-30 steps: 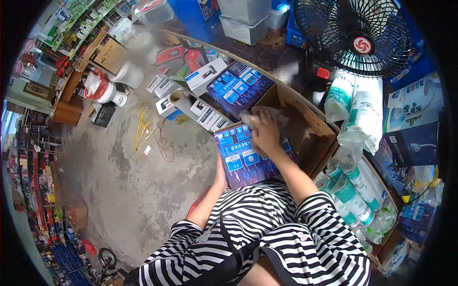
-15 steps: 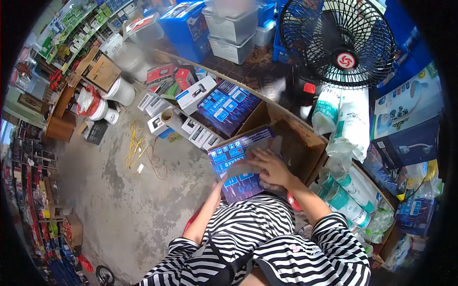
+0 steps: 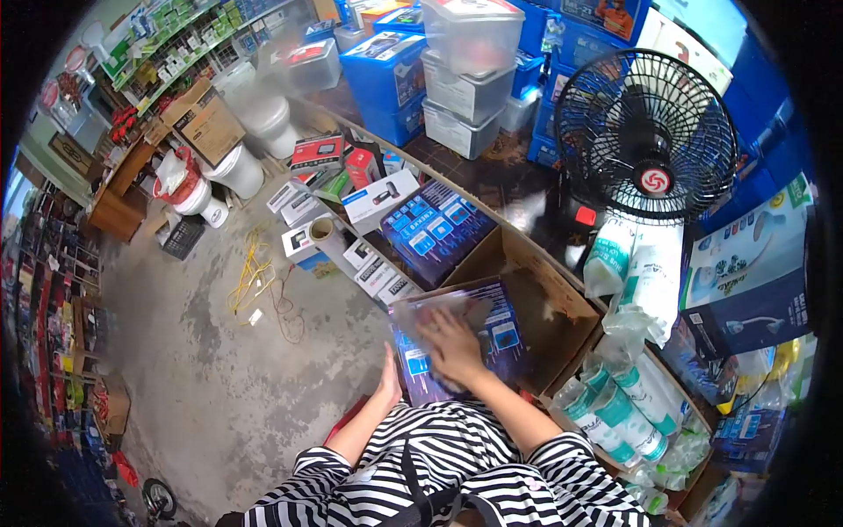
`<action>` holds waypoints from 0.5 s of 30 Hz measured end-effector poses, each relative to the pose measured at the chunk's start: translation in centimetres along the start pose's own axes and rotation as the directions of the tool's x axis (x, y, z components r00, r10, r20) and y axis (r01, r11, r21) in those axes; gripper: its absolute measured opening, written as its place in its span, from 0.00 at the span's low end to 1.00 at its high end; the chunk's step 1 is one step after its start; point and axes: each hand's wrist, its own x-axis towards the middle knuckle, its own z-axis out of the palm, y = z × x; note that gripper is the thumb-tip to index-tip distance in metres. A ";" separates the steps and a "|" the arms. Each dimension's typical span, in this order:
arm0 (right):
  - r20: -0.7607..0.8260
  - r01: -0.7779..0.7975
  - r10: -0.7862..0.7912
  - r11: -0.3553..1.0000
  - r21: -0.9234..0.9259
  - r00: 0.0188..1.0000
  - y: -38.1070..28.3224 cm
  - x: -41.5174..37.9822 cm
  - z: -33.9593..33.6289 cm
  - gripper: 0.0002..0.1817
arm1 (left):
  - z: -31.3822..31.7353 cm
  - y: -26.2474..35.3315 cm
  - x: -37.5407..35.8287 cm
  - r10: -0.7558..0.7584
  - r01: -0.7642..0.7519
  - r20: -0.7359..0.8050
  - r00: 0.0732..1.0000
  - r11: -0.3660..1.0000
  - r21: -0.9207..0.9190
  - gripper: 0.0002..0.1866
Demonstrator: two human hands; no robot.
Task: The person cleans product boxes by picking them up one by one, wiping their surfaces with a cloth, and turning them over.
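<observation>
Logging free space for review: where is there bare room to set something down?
Bare: floor between left hand, yellow cord and shelves; inside the open carton, beside the held purple box. Crowded: around the fan and green-white rolls.

Moderately bright daylight; glare at the upper-right opening (image 3: 716, 31). Fisheye distortion bends the edges, corners black. Right hand (image 3: 452, 350) motion-blurred; hazy smudge upper left.
</observation>
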 end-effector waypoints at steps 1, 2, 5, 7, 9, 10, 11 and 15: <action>0.058 0.057 -0.058 0.998 0.016 0.997 -0.8 -0.9 0.1 0.31 | 0.2 0.0 0.0 0.058 -0.058 0.006 0.998 0.998 0.017 0.47; 0.119 0.101 -0.104 0.994 0.035 0.987 -1.1 -2.0 0.3 0.32 | 0.3 0.0 -0.1 0.116 -0.116 0.012 0.993 0.993 0.032 0.46; 0.276 0.111 -0.158 0.978 0.178 0.948 -1.1 -3.9 -1.8 0.33 | 1.1 1.5 -1.0 -0.034 0.031 0.049 0.998 0.998 0.056 0.36; 0.300 0.080 -0.141 0.975 0.209 0.943 0.9 -4.9 -2.6 0.33 | 0.3 1.2 0.4 -0.059 0.048 0.083 0.995 0.990 0.136 0.30; 0.246 0.024 -0.058 0.990 0.139 0.968 2.5 -5.9 -4.0 0.33 | 0.0 1.7 1.3 -0.146 0.114 0.156 0.977 0.973 0.198 0.30; 0.204 -0.012 -0.010 0.994 0.106 0.979 3.2 -6.0 -4.8 0.33 | -0.1 1.8 1.4 -0.142 0.113 0.152 0.978 0.976 0.185 0.30; 0.136 -0.021 0.015 0.999 0.039 0.991 3.8 -6.1 -5.8 0.32 | -0.2 1.9 1.5 -0.168 0.130 0.139 0.976 0.960 0.247 0.31; -0.202 -0.283 0.289 0.957 0.056 0.936 8.6 -7.1 -5.0 0.32 | 2.4 4.7 -0.9 -0.186 0.121 0.163 0.969 0.932 0.342 0.34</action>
